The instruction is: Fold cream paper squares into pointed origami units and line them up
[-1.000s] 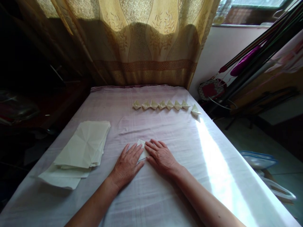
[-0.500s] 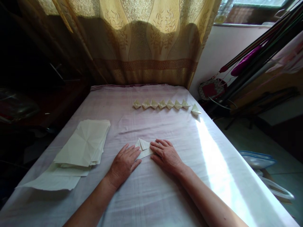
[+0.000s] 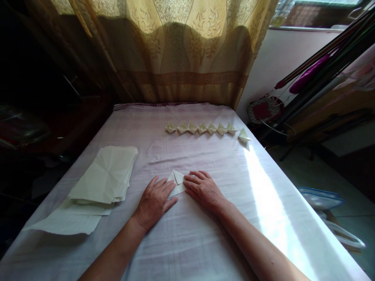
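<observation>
A small folded piece of cream paper (image 3: 177, 180) lies on the pale cloth-covered table (image 3: 205, 242). My left hand (image 3: 154, 201) rests flat on its left part, fingers spread. My right hand (image 3: 204, 189) lies flat against its right edge, fingertips pressing the fold. A triangular flap shows between the two hands. Neither hand lifts the paper.
A stack of creased cream sheets (image 3: 106, 178) lies at the left, over a larger sheet (image 3: 66, 223). A row of several small folded paper shapes (image 3: 202, 128) sits at the far side. A patterned curtain (image 3: 175, 50) hangs behind. Blue-rimmed containers (image 3: 320, 197) stand on the floor at right.
My hands drew slightly apart and then came back in, uncovering a triangular flap on the small paper. The view shifted a little.
</observation>
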A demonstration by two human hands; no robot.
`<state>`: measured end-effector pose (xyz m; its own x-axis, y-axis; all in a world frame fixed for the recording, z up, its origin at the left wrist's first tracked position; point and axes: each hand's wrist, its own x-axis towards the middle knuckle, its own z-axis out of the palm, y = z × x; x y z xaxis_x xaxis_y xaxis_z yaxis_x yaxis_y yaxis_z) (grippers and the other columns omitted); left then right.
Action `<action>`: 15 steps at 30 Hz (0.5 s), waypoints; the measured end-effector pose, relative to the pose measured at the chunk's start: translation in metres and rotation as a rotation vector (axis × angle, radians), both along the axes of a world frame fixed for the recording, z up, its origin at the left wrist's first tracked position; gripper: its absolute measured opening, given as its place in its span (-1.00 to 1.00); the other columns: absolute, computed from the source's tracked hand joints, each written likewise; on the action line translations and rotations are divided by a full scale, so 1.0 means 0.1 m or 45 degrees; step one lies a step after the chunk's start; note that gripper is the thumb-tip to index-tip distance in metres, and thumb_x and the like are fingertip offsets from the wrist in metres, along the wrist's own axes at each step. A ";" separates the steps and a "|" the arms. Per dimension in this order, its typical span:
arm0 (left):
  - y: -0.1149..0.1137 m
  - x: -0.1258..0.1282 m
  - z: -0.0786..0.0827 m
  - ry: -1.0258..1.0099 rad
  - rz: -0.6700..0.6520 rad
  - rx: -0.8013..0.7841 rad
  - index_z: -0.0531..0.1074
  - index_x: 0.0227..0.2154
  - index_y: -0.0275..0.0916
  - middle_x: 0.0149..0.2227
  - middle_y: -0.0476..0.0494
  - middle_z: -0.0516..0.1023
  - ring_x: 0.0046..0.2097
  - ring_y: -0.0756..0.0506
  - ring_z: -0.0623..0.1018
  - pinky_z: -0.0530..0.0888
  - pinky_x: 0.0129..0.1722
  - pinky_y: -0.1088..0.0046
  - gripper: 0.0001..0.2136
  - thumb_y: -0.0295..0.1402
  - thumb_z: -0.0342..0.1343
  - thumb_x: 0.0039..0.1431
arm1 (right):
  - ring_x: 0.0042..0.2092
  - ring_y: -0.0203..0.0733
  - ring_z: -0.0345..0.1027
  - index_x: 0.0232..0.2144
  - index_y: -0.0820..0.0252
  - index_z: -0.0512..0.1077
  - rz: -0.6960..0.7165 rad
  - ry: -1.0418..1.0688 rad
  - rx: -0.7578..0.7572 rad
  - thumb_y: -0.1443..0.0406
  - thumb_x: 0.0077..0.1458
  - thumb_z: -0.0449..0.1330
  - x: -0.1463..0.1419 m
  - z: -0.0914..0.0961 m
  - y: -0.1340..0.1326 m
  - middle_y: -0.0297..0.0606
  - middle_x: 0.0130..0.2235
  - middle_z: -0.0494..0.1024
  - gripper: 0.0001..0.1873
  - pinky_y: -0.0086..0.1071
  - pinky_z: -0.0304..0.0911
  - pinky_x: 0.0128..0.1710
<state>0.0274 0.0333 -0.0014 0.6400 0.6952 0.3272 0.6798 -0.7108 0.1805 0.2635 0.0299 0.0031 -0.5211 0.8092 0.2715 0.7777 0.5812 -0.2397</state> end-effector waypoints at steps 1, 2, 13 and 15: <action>0.00 0.00 0.00 -0.002 0.004 -0.004 0.44 0.02 -0.20 -0.01 -0.18 0.59 0.08 -0.19 0.50 0.24 0.22 0.08 -0.68 -0.22 0.11 0.26 | 0.10 -0.03 0.34 -0.04 0.05 0.51 0.006 0.007 0.011 0.25 0.26 0.14 0.00 -0.01 0.00 -0.24 0.05 0.54 -0.75 -0.08 0.18 0.11; 0.00 0.01 0.00 -0.004 0.006 -0.011 0.44 0.02 -0.18 -0.01 -0.17 0.59 0.08 -0.19 0.50 0.24 0.23 0.08 -0.69 -0.22 0.09 0.27 | 0.09 -0.05 0.35 -0.04 0.05 0.51 0.009 0.016 0.017 0.25 0.27 0.13 0.00 -0.01 0.01 -0.24 0.04 0.55 -0.75 -0.10 0.19 0.10; -0.01 0.03 -0.01 -0.040 0.026 0.020 0.49 -0.07 -0.13 -0.01 -0.07 0.60 0.06 -0.15 0.51 0.24 0.21 0.11 -0.78 -0.32 0.00 0.34 | 0.02 -0.11 0.40 -0.11 0.09 0.53 -0.007 0.079 0.060 0.25 0.30 0.08 -0.02 -0.06 0.01 -0.24 0.00 0.58 -0.77 -0.16 0.20 0.08; -0.01 0.03 -0.03 -0.045 0.028 0.048 0.49 -0.09 -0.14 -0.03 -0.07 0.60 0.04 -0.14 0.51 0.25 0.19 0.12 -0.79 -0.35 -0.02 0.34 | 0.01 -0.12 0.41 -0.12 0.12 0.52 -0.003 0.086 0.078 0.27 0.31 0.06 -0.02 -0.07 0.01 -0.23 -0.01 0.59 -0.76 -0.18 0.22 0.07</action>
<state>0.0301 0.0323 -0.0042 0.6123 0.6958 0.3756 0.6889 -0.7026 0.1785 0.2616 0.0313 -0.0038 -0.4983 0.7912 0.3546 0.7623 0.5946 -0.2556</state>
